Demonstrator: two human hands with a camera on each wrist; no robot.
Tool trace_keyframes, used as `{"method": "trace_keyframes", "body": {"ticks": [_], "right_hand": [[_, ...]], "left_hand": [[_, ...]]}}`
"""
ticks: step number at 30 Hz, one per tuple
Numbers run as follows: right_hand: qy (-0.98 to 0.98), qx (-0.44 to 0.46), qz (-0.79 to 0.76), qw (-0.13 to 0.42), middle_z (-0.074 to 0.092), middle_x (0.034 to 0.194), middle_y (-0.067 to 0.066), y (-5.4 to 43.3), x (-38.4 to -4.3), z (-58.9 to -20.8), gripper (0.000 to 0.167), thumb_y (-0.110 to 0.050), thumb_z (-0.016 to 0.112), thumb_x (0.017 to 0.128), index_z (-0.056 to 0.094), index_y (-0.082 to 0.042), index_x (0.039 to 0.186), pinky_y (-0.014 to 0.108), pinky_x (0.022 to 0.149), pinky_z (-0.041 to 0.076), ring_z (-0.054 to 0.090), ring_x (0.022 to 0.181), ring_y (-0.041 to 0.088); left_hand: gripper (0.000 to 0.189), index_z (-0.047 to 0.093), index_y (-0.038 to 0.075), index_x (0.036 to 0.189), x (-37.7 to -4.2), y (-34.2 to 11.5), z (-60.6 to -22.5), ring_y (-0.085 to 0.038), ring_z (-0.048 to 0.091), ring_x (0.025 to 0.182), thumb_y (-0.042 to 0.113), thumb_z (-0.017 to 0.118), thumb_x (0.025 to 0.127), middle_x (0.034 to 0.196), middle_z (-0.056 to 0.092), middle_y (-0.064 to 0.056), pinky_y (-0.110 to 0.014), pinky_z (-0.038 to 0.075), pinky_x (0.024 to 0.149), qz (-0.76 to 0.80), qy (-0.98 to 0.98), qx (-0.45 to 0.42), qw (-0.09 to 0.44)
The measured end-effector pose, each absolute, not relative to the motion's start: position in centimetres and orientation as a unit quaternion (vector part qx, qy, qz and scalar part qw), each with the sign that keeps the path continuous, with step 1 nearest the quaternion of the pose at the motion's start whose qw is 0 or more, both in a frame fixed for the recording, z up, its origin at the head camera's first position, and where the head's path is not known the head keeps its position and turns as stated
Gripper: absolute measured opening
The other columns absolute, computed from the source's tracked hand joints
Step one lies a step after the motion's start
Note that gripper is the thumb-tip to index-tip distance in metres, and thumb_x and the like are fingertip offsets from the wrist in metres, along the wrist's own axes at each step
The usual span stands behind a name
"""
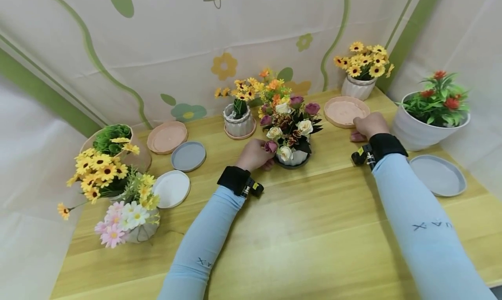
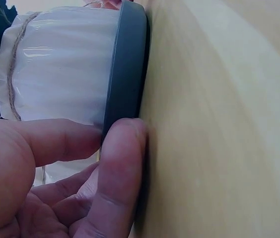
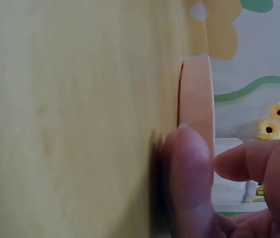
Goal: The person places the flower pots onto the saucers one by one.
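My left hand [image 1: 252, 155] pinches the rim of a dark grey saucer [image 2: 127, 59] between thumb and a finger. On that saucer stands a white ruffled pot [image 2: 65, 64] tied with twine, filled with purple and cream roses [image 1: 305, 127]. Farther right, my right hand [image 1: 371, 125] pinches the near edge of a round pink saucer [image 1: 344, 111], which holds no pot. In the right wrist view the thumb [image 3: 192, 163] lies against the outside of that saucer's wall, with the index finger at its rim. Both saucers rest on the wooden table [image 1: 298, 230].
A pot of yellow flowers [image 1: 358, 87] stands behind the pink saucer. To the right are a large white pot [image 1: 421, 126] and a grey saucer [image 1: 439, 176]. Another small pot [image 1: 239, 122] stands behind my left hand. Potted flowers [image 1: 137, 230] and a white saucer [image 1: 171, 189] lie left.
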State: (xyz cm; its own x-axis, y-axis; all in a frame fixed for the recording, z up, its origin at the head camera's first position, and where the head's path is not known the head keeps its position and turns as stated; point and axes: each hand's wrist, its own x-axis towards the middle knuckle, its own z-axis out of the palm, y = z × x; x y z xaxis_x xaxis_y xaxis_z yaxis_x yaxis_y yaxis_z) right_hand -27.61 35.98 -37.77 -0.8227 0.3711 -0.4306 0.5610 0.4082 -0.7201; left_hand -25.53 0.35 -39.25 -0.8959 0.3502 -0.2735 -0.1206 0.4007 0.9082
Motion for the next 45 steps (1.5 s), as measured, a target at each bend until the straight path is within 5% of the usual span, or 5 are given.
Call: {"method": "trace_keyframes", "body": {"ticks": [8, 15, 31, 45], "right_hand": [[0.808, 0.295, -0.499, 0.102, 0.064, 0.056, 0.001, 36.6, -29.0, -38.6, 0.065, -0.020, 0.045, 0.101, 0.019, 0.017, 0.147, 0.025, 0.055, 0.058, 0.068, 0.052, 0.012], [0.777, 0.275, -0.560, 0.079, 0.065, 0.062, 0.001, 36.0, -29.5, -38.7, 0.070, -0.012, 0.042, 0.102, 0.002, -0.003, 0.158, 0.029, 0.059, 0.060, 0.069, 0.055, 0.014], [0.799, 0.218, -0.550, 0.112, 0.061, 0.074, 0.007, 32.9, -32.6, -37.3, 0.069, -0.009, 0.044, 0.102, 0.005, -0.007, 0.159, 0.029, 0.059, 0.060, 0.066, 0.054, 0.013], [0.805, 0.201, -0.539, 0.143, 0.064, 0.064, 0.005, 32.0, -33.6, -38.4, 0.065, -0.008, 0.042, 0.102, 0.010, -0.006, 0.159, 0.031, 0.057, 0.060, 0.067, 0.053, 0.014]], "left_hand": [[0.021, 0.064, -0.006, 0.108, -25.7, 0.4, -39.4, -0.021, 0.066, 0.053, 0.012, 0.065, 0.097, 0.073, 0.069, -0.018, -0.036, 0.060, 0.055, 0.546, 0.804, 0.069, 0.223], [0.022, 0.064, -0.006, 0.110, -25.6, 0.4, -39.4, -0.021, 0.066, 0.053, 0.012, 0.065, 0.097, 0.073, 0.069, -0.018, -0.036, 0.060, 0.055, 0.550, 0.801, 0.071, 0.223], [0.021, 0.062, -0.007, 0.110, -25.9, 0.4, -39.6, -0.021, 0.066, 0.052, 0.008, 0.065, 0.096, 0.072, 0.069, -0.019, -0.037, 0.060, 0.054, 0.553, 0.801, 0.070, 0.220], [0.019, 0.063, -0.005, 0.109, -26.1, 0.5, -39.7, -0.022, 0.066, 0.053, 0.008, 0.064, 0.096, 0.074, 0.069, -0.019, -0.037, 0.060, 0.055, 0.552, 0.799, 0.067, 0.227]]}}
